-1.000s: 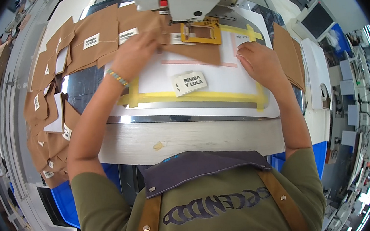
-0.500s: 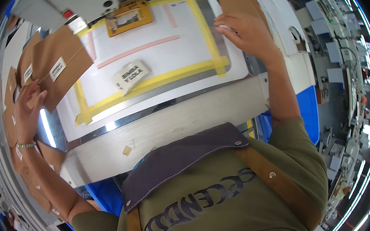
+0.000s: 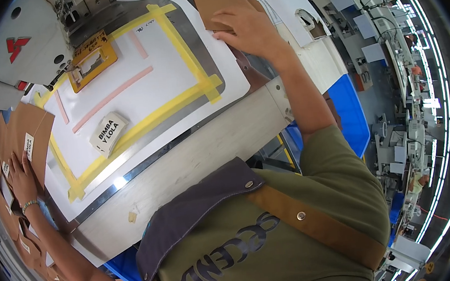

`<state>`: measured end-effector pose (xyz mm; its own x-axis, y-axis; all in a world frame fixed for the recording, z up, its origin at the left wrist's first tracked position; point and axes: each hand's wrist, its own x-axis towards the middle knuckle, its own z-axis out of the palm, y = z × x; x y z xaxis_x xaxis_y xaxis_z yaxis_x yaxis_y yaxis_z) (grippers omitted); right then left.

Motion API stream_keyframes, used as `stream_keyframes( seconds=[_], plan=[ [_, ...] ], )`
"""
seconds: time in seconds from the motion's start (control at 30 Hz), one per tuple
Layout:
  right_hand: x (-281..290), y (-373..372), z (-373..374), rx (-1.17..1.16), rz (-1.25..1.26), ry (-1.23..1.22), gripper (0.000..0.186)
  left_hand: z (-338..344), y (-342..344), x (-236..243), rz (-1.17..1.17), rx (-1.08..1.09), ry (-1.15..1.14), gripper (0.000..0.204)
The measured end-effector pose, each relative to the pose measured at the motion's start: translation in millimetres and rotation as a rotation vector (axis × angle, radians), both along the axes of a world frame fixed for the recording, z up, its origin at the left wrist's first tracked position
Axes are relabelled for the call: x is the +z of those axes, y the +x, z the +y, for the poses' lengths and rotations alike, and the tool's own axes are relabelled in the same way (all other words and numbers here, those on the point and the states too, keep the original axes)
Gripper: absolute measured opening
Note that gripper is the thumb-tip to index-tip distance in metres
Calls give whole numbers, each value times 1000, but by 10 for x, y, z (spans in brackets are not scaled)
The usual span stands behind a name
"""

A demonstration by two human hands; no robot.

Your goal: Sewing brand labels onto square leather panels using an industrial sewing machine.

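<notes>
My left hand (image 3: 22, 181) lies with outstretched fingers on brown flat pieces (image 3: 28, 124) at the left, beside the white labels (image 3: 29, 147) on them. My right hand (image 3: 252, 29) rests at the edge of another pile of brown pieces (image 3: 209, 1) at the far right, thumb and fingers apart. Between the hands, a small stack of white labels with black lettering (image 3: 108, 134) sits on a white sheet (image 3: 140, 100) framed by yellow tape (image 3: 144, 118). Farther back is a yellow template with a cut-out window (image 3: 108, 54), close to the sewing machine head (image 3: 23, 40).
Pink strips (image 3: 112, 99) mark the sheet. A pale metal-coloured rail (image 3: 184, 169) runs along the table's near edge. Blue bins (image 3: 349, 109) sit below the table. More labelled brown pieces (image 3: 26, 246) hang down at the left. Workstations line the right background.
The view has swung, so the table appears farther left. My left hand has gone from raised, curled fingers to lying flat on the brown pieces. My right hand has reached onto the right pile.
</notes>
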<state>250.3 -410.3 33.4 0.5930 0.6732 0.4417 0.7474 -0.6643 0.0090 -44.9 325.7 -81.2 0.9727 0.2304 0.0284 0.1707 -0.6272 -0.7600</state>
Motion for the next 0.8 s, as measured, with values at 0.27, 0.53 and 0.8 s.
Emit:
stream_keyframes(
  seconds=[0.27, 0.53, 0.8],
  plan=[
    [15, 237, 162, -206, 307, 194, 16, -954, 239, 660, -665, -245, -544, 51],
    [111, -2, 355, -109, 30, 20, 19, -2310, 446, 1228, -633, -417, -708, 37],
    [-7, 219, 421, -200, -41, 58, 15, -2929, 635, 1297, -551, -513, -1056, 33]
  ],
)
